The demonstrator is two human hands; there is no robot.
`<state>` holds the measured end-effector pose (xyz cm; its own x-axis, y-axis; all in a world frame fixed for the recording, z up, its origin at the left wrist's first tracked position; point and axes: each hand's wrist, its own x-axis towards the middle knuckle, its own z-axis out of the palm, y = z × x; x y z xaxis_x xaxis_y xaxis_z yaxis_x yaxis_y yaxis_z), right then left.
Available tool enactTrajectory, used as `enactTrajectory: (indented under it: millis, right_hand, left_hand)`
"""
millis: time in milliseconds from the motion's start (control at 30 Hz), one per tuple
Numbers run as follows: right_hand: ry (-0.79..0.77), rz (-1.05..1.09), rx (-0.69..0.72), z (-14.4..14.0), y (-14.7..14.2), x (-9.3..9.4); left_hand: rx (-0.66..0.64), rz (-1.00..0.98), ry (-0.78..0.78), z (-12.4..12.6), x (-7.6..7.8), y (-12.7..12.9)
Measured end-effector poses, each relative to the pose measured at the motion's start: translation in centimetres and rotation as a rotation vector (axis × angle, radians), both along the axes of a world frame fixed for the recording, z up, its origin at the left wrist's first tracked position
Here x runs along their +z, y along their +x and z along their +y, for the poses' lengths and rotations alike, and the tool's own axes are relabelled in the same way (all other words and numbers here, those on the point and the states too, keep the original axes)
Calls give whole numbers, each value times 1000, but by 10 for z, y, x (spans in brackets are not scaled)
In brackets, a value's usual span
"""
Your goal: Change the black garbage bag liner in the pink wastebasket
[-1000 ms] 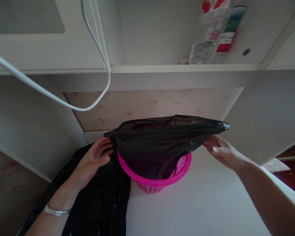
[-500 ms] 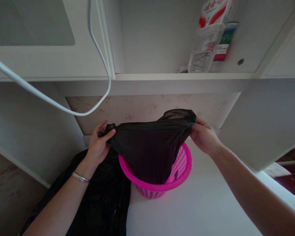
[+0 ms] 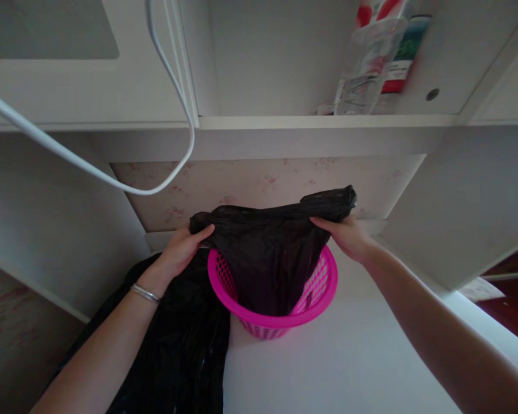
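- The left hand (image 3: 182, 252) grips the left edge of a black plastic bag (image 3: 271, 253), with the thumb on top of the film and the fingers closed under it.
- The right hand (image 3: 344, 234) grips the right edge of the same bag, the fingers pinching the bunched film near its upper corner.
- The bag is stretched between the 2 hands, and its lower part hangs down inside a pink basket (image 3: 315, 307).
- The top edge of the bag is above the basket rim and not pulled over it.
- The basket stands on a white desk top (image 3: 349, 368), near the back wall.
- A second sheet of black plastic (image 3: 181, 351) lies on the left of the basket, under the left forearm, and touches the basket side.
- A silver bracelet (image 3: 145, 294) is on the left wrist.
- A white cable (image 3: 90, 172) hangs in a loop from above.
- On the shelf (image 3: 311, 122) above stand a clear bottle (image 3: 362, 69) and a red carton (image 3: 399, 69) just behind it.
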<state>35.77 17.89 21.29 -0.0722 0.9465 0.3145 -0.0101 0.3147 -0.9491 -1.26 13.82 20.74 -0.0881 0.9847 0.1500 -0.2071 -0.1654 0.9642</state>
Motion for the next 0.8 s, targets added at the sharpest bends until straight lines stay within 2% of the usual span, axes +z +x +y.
enactTrajectory:
  millis: [67, 167, 233, 333, 400, 467, 600, 700, 800]
  right_hand:
    - [63, 63, -21, -2, -5, 6]
    - [79, 89, 76, -13, -4, 14]
    - [43, 23, 179, -20, -1, 16]
    - [-5, -233, 351, -23, -5, 21]
    - [41, -410, 419, -21, -17, 28]
    - [146, -515, 477, -20, -36, 35]
    - [290, -568, 645, -22, -82, 37]
    - [377, -540, 610, -20, -104, 28]
    - [479, -585, 535, -13, -107, 24]
  left_hand:
    - [60, -21, 22, 2, 5, -1]
    - [107, -83, 77, -4, 10, 0]
    - [69, -107, 94, -10, 10, 4]
    - [-71, -32, 69, -17, 13, 13]
    - [-110, 47, 85, -19, 18, 20]
    - [-96, 84, 144, -20, 26, 28]
    - [-159, 116, 255, -21, 43, 54]
    - [-195, 219, 336, -24, 52, 72]
    - [-171, 286, 408, -33, 54, 77]
